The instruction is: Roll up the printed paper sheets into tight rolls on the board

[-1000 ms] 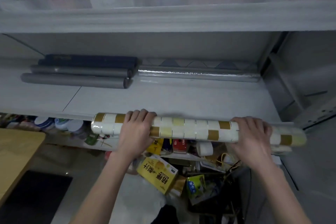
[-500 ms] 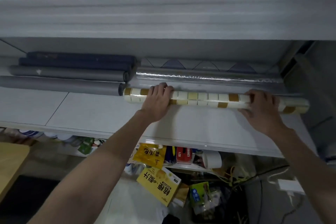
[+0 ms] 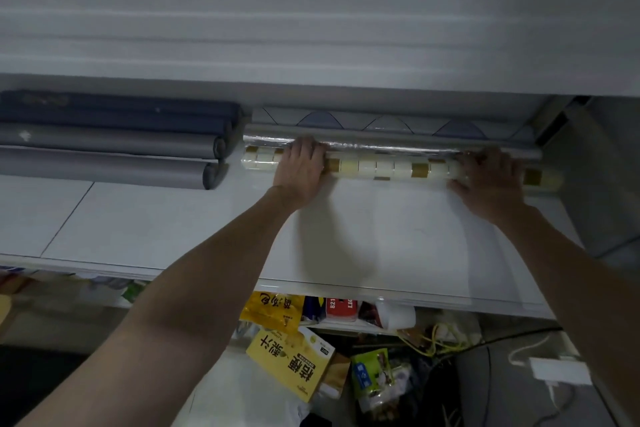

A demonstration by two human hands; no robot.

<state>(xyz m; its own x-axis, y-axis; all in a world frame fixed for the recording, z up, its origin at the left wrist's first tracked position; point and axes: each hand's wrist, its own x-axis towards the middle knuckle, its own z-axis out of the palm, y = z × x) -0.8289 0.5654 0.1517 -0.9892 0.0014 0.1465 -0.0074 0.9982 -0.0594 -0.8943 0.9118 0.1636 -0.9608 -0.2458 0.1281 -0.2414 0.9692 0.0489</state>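
A tight roll of cream-and-gold checked paper (image 3: 384, 167) lies across the white board (image 3: 166, 225), pressed against a silver roll (image 3: 374, 143) at the back. My left hand (image 3: 302, 168) rests over the checked roll near its left end. My right hand (image 3: 486, 177) covers it near its right end. Both palms lie on top with fingers curled over the roll. Behind the silver roll lies a roll with a blue arc pattern (image 3: 381, 121).
Several dark grey and navy rolls (image 3: 114, 149) are stacked at the back left of the board. A white shelf edge (image 3: 311, 28) overhangs above. Below the board's front edge sit yellow boxes (image 3: 292, 360), packets and cables on the floor.
Both hands moved the checked roll from the board's front edge to the back, up against the silver roll. The camera view tilted closer to the shelf.
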